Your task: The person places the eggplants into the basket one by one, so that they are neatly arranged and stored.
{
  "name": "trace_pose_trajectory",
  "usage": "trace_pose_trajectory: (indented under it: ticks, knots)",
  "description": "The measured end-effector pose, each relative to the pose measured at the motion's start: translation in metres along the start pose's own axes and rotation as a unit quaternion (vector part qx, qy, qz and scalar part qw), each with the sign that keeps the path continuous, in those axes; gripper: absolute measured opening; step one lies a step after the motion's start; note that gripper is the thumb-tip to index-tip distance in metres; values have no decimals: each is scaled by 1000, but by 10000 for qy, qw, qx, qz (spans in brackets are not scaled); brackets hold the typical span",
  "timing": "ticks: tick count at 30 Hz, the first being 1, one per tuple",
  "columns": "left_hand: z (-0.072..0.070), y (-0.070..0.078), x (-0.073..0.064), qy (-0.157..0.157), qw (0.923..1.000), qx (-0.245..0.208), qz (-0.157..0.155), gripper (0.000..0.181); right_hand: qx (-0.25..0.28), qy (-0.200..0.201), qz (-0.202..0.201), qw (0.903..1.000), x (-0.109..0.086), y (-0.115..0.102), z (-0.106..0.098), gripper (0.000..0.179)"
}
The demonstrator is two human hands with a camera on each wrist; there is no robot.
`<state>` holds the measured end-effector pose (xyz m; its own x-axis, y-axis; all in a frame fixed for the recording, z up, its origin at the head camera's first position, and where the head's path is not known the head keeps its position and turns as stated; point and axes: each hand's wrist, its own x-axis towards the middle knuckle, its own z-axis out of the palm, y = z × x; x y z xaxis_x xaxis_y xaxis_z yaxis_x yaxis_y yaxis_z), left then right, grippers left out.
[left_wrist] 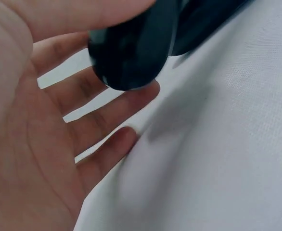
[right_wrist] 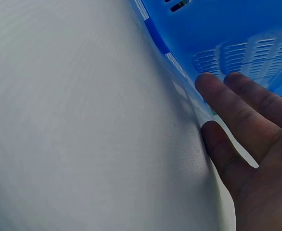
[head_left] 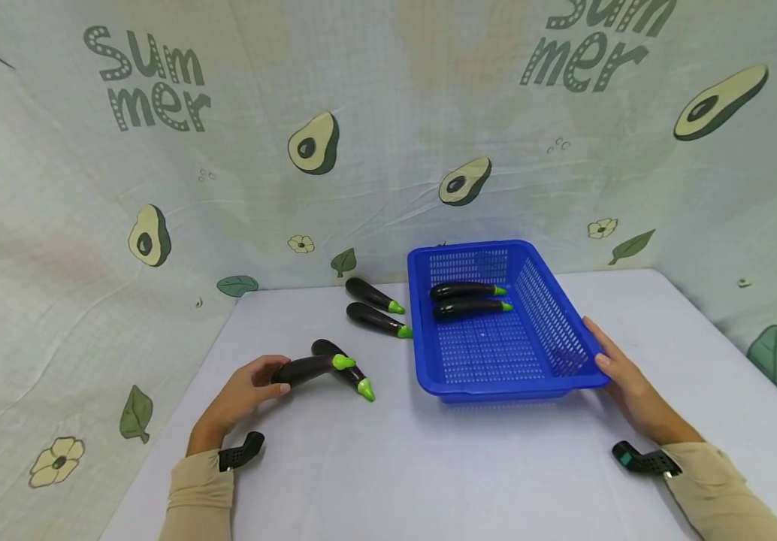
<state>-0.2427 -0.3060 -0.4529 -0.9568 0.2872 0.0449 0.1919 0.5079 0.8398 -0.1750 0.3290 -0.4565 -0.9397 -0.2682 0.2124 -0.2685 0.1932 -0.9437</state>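
Observation:
In the head view, my left hand (head_left: pixel 252 389) pinches a dark, green-tipped eggplant (head_left: pixel 303 369) by its rounded end, between thumb and fingers. Its green tip crosses over another eggplant (head_left: pixel 363 385) lying on the table. The left wrist view shows the held eggplant (left_wrist: pixel 131 53) with the other fingers spread beside it. My right hand (head_left: pixel 625 379) grips the near right corner of a blue perforated basket (head_left: pixel 497 389), thumb on the rim and fingers along the outside. Inside the basket lie two eggplants, one (head_left: pixel 463 291) behind the other (head_left: pixel 470 308).
Two more eggplants, one farther back (head_left: pixel 371 293) and one nearer (head_left: pixel 376 319), lie left of the basket, the nearer tip close to its wall. Everything stands on a white-covered table (head_left: pixel 388 481). A printed cloth (head_left: pixel 375 90) hangs behind and at the sides.

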Motion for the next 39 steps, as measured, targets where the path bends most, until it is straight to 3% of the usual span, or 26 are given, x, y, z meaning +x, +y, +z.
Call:
trace_pose_trajectory:
  ticks: [6,22,28,39]
  knots:
    - [4,5,1,194,9995,-209,-137,55,-33,-12,-27,10000,0,0,0,57]
    - [15,9,8,203,9964,-777,-258,56,109,-28,-112,9999,1,1,0,57]
    - [23,17,19,131,9952,-959,-138,53,129,-15,-189,9997,1,1,-1,57]
    - [36,42,45,80,9971,-754,8,53,100,17,-300,9995,0,-2,1,57]
